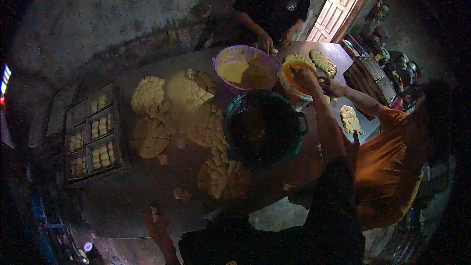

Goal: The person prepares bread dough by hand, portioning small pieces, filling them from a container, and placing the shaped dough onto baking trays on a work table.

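Observation:
My right hand reaches into a pale bucket of orange mixture; its fingertips are hard to make out. My left hand is low at the table's front edge, beside a small pale piece; its fingers are too dark to read. Cut dough rounds lie across the metal table, some in shadow. A large dark green tub stands under my right arm, and behind it a purple tub holds pale batter.
A person in orange at my right has a hand by the bucket, near shaped dough. Another person stands across the table. Trays of dough sit at left; stacked gear is beside a door.

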